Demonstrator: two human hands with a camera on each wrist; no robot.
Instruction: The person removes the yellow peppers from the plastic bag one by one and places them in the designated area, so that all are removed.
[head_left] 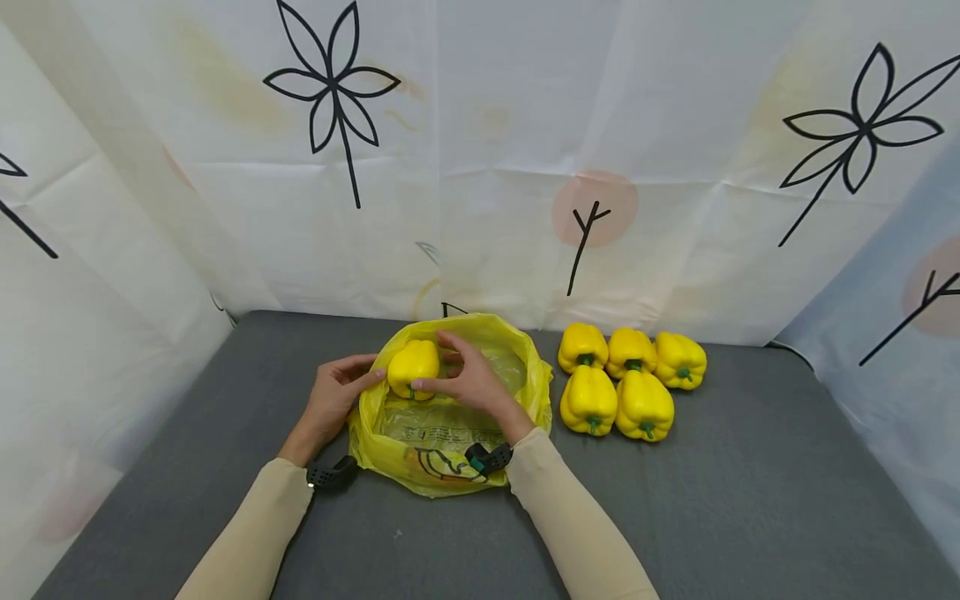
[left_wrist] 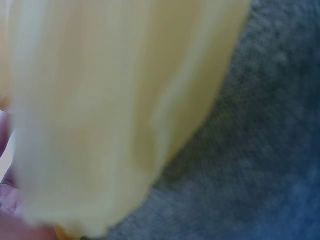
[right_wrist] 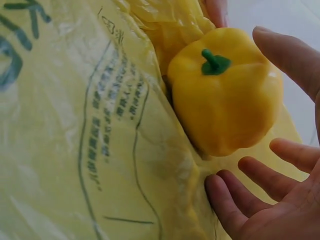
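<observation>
A yellow plastic bag [head_left: 386, 465] lies with its mouth spread wide on the grey table. One yellow bell pepper [head_left: 414, 367] with a green stem sits just inside the bag's left side. My left hand [head_left: 327, 404] pinches the bag's left rim between thumb and fingers. Beside the pepper, my right hand [head_left: 476, 379] reaches over the bag, thumb and fingers spread around it. The right wrist view shows a gap between these fingers and the pepper [right_wrist: 225, 95]. Hanging bag plastic [left_wrist: 95, 120] covers most of the left wrist view and hides nearly all of that hand.
Several more yellow bell peppers [head_left: 645, 404] stand close together in two rows right of the bag. Behind the grey table [head_left: 750, 467] hangs a white curtain [head_left: 487, 108] with black flower drawings. Dark bands sit at both wrists.
</observation>
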